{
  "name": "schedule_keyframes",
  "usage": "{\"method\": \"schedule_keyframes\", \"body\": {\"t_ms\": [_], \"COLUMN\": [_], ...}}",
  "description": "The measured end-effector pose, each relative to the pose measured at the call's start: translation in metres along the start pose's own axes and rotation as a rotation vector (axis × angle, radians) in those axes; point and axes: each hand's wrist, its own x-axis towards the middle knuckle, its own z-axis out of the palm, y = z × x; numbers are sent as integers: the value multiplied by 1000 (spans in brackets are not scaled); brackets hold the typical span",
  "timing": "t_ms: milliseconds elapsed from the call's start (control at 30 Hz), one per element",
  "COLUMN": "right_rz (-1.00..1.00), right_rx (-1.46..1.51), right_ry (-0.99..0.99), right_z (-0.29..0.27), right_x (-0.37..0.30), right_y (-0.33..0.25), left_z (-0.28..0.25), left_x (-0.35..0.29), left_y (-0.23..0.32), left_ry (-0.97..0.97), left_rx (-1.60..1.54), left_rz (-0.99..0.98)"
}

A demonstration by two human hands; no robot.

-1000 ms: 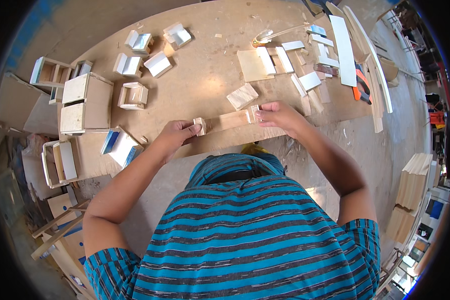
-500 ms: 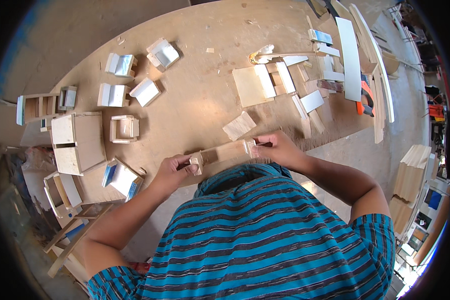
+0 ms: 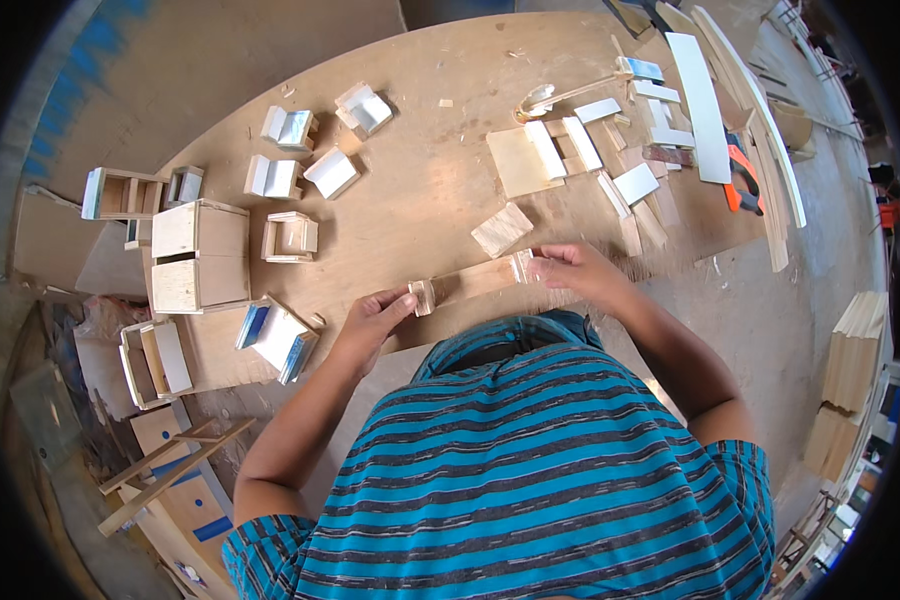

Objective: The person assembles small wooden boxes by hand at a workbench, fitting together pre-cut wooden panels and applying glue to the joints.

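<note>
A long, narrow wooden piece (image 3: 478,281) with a small block standing up at each end lies along the near edge of the worktable. My left hand (image 3: 372,322) pinches its left end block (image 3: 423,298) between thumb and fingers. At the other end, my right hand (image 3: 578,273) grips the right end block (image 3: 524,266), its fingers reaching over the outer side. Just beyond the piece, a loose wooden block (image 3: 502,230) rests on the tabletop.
Several small wooden boxes, some with white fronts (image 3: 274,177), and a larger box (image 3: 200,257) stand at the left. At the right are a pale board (image 3: 525,165), white strips (image 3: 636,184), a glue pot with a stick (image 3: 538,98), an orange-handled saw (image 3: 742,180) and long planks (image 3: 698,108).
The whole view has shifted, so the table's things appear farther right. My right fingers look straighter on the end block. Both hands stay at the two ends of the wooden piece.
</note>
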Motion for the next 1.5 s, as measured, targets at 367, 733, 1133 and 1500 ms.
{"method": "schedule_keyframes", "body": {"t_ms": [367, 733, 1133, 1500], "right_rz": [-282, -638, -537, -252], "right_rx": [304, 456, 427, 187], "right_ry": [92, 166, 179, 354], "right_z": [44, 72, 80, 57], "right_x": [-35, -36, -13, 10], "right_y": [30, 21, 54, 32], "left_z": [21, 24, 20, -1], "left_x": [-22, -26, -8, 13], "left_y": [-51, -54, -75, -59], "left_ry": [20, 108, 194, 394], "left_rx": [-126, -209, -51, 84], "left_rz": [304, 679, 783, 555]}}
